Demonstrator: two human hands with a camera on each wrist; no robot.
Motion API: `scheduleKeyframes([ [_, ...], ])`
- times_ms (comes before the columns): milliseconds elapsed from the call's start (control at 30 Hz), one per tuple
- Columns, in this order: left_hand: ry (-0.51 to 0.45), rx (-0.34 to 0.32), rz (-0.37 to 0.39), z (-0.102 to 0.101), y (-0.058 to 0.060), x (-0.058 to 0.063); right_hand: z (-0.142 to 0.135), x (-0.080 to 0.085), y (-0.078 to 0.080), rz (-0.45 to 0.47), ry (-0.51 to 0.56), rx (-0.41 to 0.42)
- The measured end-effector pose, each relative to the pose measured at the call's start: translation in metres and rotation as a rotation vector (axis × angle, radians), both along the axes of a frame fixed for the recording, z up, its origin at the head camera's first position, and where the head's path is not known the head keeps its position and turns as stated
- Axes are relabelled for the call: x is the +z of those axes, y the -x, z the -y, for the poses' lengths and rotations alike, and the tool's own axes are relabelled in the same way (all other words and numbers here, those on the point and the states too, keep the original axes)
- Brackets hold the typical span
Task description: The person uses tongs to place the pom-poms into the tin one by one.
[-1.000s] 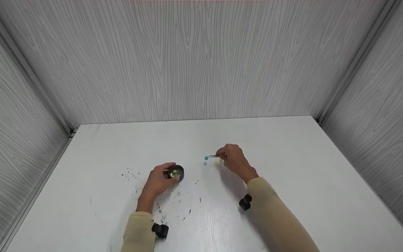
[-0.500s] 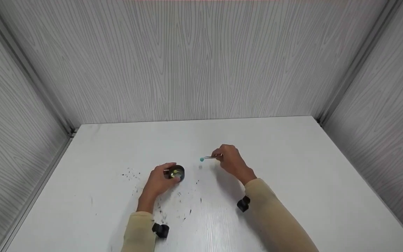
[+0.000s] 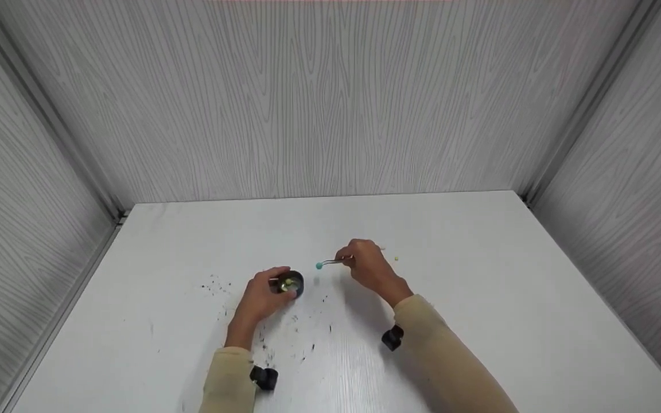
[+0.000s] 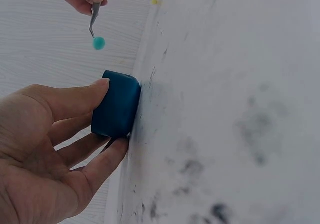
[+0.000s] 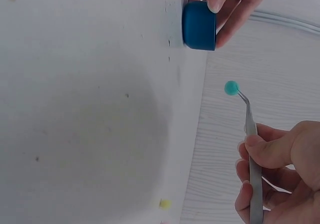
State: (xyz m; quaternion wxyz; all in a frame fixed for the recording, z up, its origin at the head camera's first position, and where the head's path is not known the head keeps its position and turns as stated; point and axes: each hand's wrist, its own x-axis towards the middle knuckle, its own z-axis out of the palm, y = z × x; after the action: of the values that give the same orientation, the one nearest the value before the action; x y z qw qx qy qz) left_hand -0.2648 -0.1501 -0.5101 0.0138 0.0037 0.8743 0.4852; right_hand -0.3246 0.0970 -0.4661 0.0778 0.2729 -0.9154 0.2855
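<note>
Turquoise ball point(image 5: 231, 88): centre of the head frame, raised, at the tips of the bent-tip tweezers point(image 5: 255, 176).
Right hand point(image 3: 369, 268): pinches the tweezers between thumb and fingers.
Left hand point(image 3: 260, 295): grips the blue cup point(image 4: 117, 107), standing on the white tabletop point(image 3: 479, 287), lower left of the ball.
Hands: apart.
Yellow bead point(image 3: 396, 258): right of the right hand.

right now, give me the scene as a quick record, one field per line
left hand: left hand holds the cup
cup: blue cup, upright on the table
cup inside: yellowish bits, too small to count
right hand: right hand holds tweezers
tweezers tip: pinches a teal ball
ball position: in the air, apart from the cup
beyond right hand: yellow piece on the table
table surface: white, dark marks
</note>
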Motion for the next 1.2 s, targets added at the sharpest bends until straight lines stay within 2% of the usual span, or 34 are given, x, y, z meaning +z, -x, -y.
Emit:
scheduleKeyframes([
  [200, -0.007, -0.018, -0.029, 0.001, -0.001, -0.001, 0.006, 0.0, -0.004, -0.035, -0.015, 0.031],
  [433, -0.007, -0.012, -0.023, 0.001, 0.0, 0.001, 0.015, 0.003, -0.007, -0.037, -0.045, 0.043],
  [967, 0.0, -0.015, -0.022, 0.001, -0.001, 0.001, 0.028, -0.005, -0.011, -0.003, -0.046, 0.073],
  [1200, -0.014, -0.018, -0.018, 0.001, -0.002, 0.001, 0.031, -0.01, -0.01, -0.03, -0.052, 0.078],
])
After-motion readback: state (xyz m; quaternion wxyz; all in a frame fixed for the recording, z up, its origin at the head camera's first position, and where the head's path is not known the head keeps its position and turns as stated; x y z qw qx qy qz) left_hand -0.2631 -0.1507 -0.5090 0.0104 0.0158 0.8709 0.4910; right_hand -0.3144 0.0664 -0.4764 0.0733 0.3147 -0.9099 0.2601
